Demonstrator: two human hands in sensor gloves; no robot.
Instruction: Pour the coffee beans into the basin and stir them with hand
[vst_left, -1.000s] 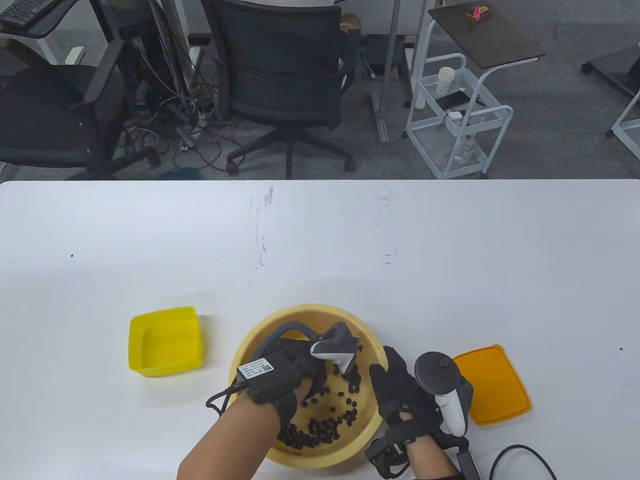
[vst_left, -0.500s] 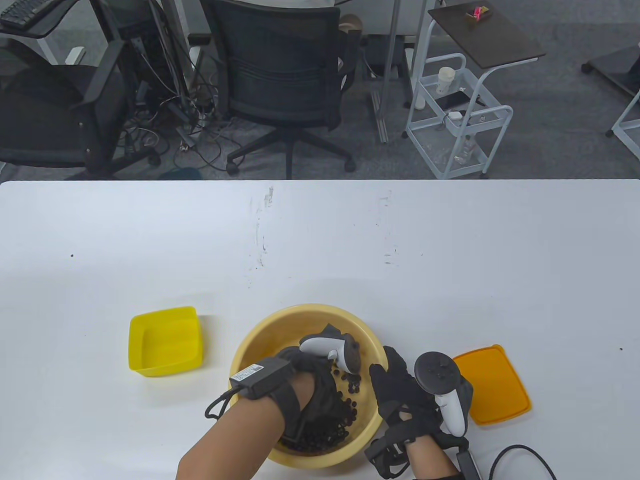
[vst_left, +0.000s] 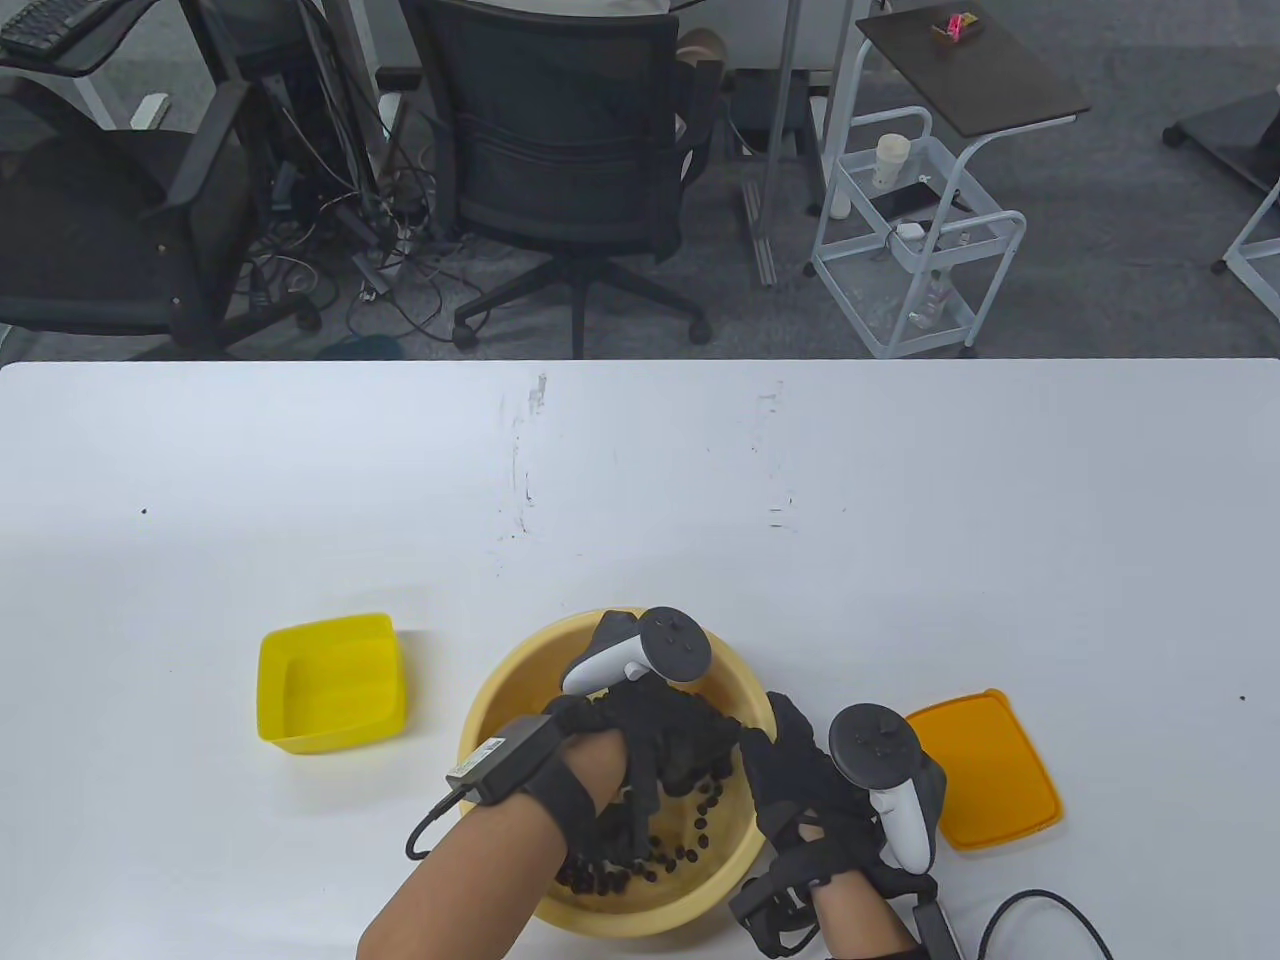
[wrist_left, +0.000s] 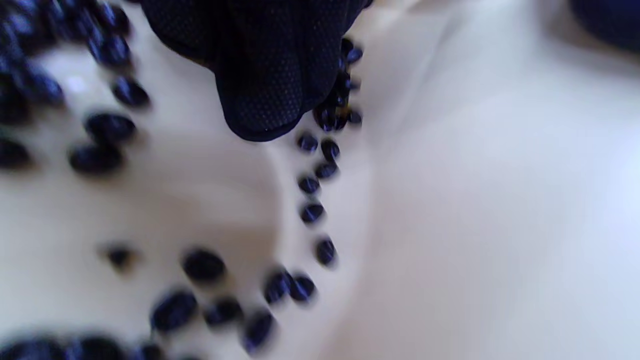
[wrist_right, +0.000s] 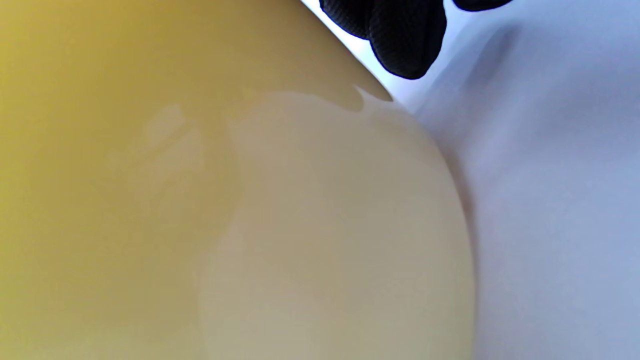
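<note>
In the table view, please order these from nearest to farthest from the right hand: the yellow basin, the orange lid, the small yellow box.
Measured from the right hand:
1. Basin: directly at the hand's left, its rim touching the fingers.
2. Orange lid: on the table just right of the hand, apart from it.
3. Small yellow box: far left, beyond the basin.

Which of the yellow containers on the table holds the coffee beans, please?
The round basin, where the left hand stirs the beans; the square tub stands empty.
</note>
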